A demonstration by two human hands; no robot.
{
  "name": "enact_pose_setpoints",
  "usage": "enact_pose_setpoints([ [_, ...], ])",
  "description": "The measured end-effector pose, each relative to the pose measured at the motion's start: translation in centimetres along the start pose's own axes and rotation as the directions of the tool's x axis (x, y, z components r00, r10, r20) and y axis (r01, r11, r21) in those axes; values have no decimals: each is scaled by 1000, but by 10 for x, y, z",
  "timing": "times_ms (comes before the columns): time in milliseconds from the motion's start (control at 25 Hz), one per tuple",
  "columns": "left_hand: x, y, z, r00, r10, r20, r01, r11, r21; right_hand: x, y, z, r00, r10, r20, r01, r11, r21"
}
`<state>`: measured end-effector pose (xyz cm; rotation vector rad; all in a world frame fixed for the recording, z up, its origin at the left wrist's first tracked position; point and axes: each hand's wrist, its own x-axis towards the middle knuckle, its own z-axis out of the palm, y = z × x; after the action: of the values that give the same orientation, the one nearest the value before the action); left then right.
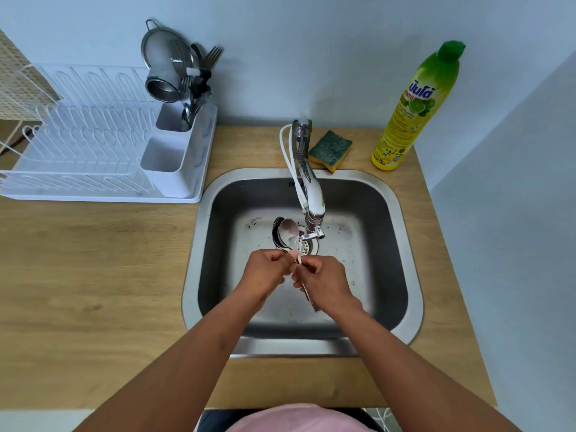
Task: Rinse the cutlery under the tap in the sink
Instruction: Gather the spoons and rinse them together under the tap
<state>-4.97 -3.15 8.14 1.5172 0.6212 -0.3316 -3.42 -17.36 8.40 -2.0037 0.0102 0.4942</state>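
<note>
Head view looks down on a steel sink [402,244] set in a wooden counter [93,275]. Both hands meet over the basin, just below the tap [313,210]. The left hand [265,272] is closed around a bunch of spoons [285,233], whose bowls point up toward the spout. The right hand [324,282] pinches the handles, which stick out beneath it. Water looks to be hitting the top spoon, though it is hard to tell. A sponge [330,149] and a soap bottle [417,104] sit behind the sink; a white drying rack [93,145] stands to the left.
</note>
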Motion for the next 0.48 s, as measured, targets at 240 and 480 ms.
enact_pose_setpoints([
  [240, -14, 14, -19, 975, 44, -219, -47, 999, -10, -8, -21, 30, 961, -270, -51, 257, 949, -180],
  [480, -23, 49, -68, 950, 255, -183, -251, 967, 46, 2, -69, 38, 915, -404, 18, 403, 909, -109],
])
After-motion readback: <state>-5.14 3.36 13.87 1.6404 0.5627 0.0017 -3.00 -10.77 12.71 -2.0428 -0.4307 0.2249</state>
